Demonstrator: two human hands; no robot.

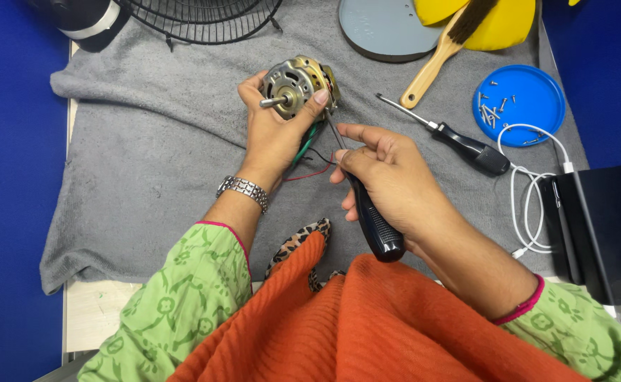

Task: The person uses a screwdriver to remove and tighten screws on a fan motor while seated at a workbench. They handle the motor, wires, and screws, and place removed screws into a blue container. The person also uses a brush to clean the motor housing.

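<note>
My left hand (275, 131) grips a small electric fan motor (298, 83), metal-cased with a shaft pointing toward me, lifted slightly above the grey towel (148, 163). Red, green and black wires (309, 159) trail from the motor under my palm. My right hand (388, 180) holds a black-handled screwdriver (375, 225); its thin shaft runs up to the motor's right side, tip touching the casing near my left thumb.
A second black-handled screwdriver (459, 141) lies right of the motor. A blue lid (533, 95) holds several small screws. Also here: a wooden-handled brush (441, 49), grey disc (385, 28), yellow part (505, 25), black fan grille (204, 18), white cable (533, 187), black box (604, 230).
</note>
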